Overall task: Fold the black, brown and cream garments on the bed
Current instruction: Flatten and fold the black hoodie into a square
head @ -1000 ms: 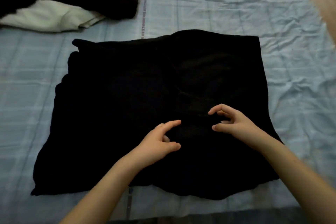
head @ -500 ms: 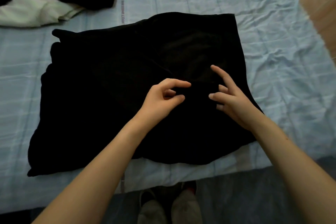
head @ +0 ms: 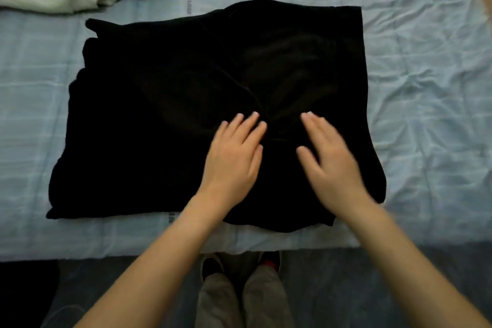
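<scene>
Head view: both hands, left hand point(head: 233, 160) and right hand point(head: 332, 165), are lying flat, fingers extended, pressing the dark black fabric garment point(head: 186, 114) at centre frame, apparently smoothing creases before folding.

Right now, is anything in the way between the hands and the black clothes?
No, nothing visible. The left hand lies flat on the black garment, and the blurred right hand is directly over it, fingers straight.
</scene>
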`<state>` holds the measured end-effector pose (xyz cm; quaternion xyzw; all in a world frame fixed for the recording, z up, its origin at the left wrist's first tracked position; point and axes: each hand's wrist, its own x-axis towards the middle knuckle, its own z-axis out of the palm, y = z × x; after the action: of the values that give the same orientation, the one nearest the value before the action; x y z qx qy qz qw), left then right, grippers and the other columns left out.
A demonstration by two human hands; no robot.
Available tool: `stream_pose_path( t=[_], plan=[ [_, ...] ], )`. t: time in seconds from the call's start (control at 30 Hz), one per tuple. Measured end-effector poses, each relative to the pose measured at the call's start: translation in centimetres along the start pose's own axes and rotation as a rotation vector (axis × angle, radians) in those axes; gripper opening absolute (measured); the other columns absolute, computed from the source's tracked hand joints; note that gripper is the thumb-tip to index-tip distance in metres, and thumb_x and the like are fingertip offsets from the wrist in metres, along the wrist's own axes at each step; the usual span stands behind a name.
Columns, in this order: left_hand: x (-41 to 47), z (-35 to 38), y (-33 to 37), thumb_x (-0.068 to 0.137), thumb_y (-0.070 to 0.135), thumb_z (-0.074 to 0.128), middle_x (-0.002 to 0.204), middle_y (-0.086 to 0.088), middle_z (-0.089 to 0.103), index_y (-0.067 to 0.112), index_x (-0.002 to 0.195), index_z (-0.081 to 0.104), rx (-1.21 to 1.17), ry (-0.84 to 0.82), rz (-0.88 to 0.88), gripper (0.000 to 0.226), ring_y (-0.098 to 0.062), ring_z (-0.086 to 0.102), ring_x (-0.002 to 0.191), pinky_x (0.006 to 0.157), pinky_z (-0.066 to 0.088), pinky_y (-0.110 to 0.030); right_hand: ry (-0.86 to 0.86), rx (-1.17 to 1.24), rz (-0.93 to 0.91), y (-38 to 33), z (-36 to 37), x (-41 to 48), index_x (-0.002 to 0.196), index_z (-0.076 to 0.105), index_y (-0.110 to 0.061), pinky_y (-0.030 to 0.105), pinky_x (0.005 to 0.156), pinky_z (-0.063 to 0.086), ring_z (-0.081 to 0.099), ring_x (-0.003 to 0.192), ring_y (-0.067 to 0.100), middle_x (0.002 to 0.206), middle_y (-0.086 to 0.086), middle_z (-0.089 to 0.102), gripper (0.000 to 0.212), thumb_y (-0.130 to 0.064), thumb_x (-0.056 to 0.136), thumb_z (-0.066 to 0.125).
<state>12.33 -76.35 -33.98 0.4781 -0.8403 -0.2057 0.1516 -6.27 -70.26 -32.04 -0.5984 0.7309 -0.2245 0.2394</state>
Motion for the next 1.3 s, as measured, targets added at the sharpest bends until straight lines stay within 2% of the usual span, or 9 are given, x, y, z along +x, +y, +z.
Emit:
stream_pose_path(
  t=[0.13,0.3,0.53,0.7,0.77,0.9,1.0,1.13,1.3],
  plan=[
    [0.7,2.3,-4.2,0.099,0.049,0.018,0.163,-0.007,0.016,0.027,0.155,0.02,0.408,-0.211,-0.094,0.06,-0.03,0.008,0.15,0.119,0.004,-0.053,-0.12,-0.401,-0.049,0.6,7.0,-0.5,0.159,0.011,-0.025,0.044,0.123,0.006,0.006,0.153,0.02,0.165,-0.003,0.009,0.063,-0.05,0.103,0.024],
    [0.2,3.8,-5.1,0.097,0.052,0.009,0.163,-0.009,0.01,0.028,0.156,0.011,0.483,-0.289,-0.089,0.063,-0.03,0.003,0.151,0.119,0.003,-0.055,-0.172,-0.466,-0.038,2.3,8.4,-0.4,0.158,0.014,-0.025,0.046,0.122,0.016,0.014,0.152,0.023,0.164,0.0,0.018,0.064,-0.053,0.101,0.022],
    [3.9,-4.2,-7.7,0.096,0.022,0.054,0.149,-0.006,0.046,0.018,0.138,0.054,0.142,-0.051,-0.067,0.042,-0.026,0.038,0.14,0.116,0.023,-0.041,-0.174,-0.083,0.116,-2.1,5.3,5.9,0.152,0.029,-0.038,0.041,0.104,0.038,0.037,0.127,0.029,0.149,-0.001,0.043,0.055,-0.049,0.098,0.036],
    [8.2,-10.2,-14.8,0.093,0.019,0.06,0.129,-0.014,0.052,0.011,0.132,0.058,0.081,0.353,-0.444,0.04,-0.031,0.05,0.119,0.103,0.041,-0.044,-0.059,0.021,-0.034,-7.1,5.7,15.8,0.151,0.033,-0.026,0.04,0.097,0.044,0.049,0.118,0.025,0.128,0.003,0.059,0.055,-0.033,0.1,0.05],
    [10.1,-10.8,-17.4,0.094,0.024,0.059,0.139,-0.013,0.048,0.014,0.137,0.054,0.055,0.336,-0.483,0.044,-0.029,0.042,0.13,0.11,0.034,-0.044,-0.08,0.115,-0.017,-8.9,6.8,19.6,0.152,0.031,-0.029,0.032,0.09,0.043,0.053,0.118,0.022,0.125,0.005,0.06,0.057,-0.034,0.099,0.053],
    [13.2,-10.3,-20.8,0.094,0.029,0.06,0.148,-0.006,0.046,0.019,0.141,0.05,0.295,0.176,-0.125,0.049,-0.028,0.033,0.142,0.118,0.015,-0.051,-0.069,0.075,0.063,-10.8,9.2,24.8,0.153,0.022,-0.036,0.034,0.089,0.045,0.052,0.11,0.023,0.125,0.01,0.048,0.068,-0.042,0.095,0.057],
    [15.2,-10.4,-23.1,0.096,0.032,0.056,0.144,-0.007,0.05,0.019,0.141,0.05,0.369,0.143,-0.16,0.047,-0.028,0.037,0.14,0.118,0.012,-0.054,-0.025,0.079,0.098,-10.9,9.8,26.3,0.153,0.021,-0.037,0.031,0.082,0.042,0.05,0.096,0.018,0.114,0.005,0.046,0.071,-0.039,0.094,0.062],
    [16.7,-10.5,-25.7,0.097,0.03,0.054,0.115,0.001,0.067,0.02,0.119,0.065,0.37,0.049,-0.16,0.027,-0.021,0.057,0.115,0.119,0.008,-0.05,0.053,0.158,0.131,-10.9,9.4,27.8,0.139,0.041,-0.032,0.03,0.082,0.049,0.057,0.085,0.012,0.087,-0.007,0.053,0.062,-0.025,0.086,0.073],
    [21.9,-12.7,-26.8,0.094,0.025,0.057,0.092,-0.001,0.066,0.017,0.097,0.065,0.333,0.328,-0.131,0.011,-0.025,0.061,0.092,0.112,0.022,-0.051,0.306,0.201,-0.023,-11.4,9.1,31.9,0.111,0.058,-0.02,0.002,0.073,0.034,0.056,0.089,0.012,0.089,-0.013,0.056,0.027,-0.02,0.087,0.07]
  ],
)
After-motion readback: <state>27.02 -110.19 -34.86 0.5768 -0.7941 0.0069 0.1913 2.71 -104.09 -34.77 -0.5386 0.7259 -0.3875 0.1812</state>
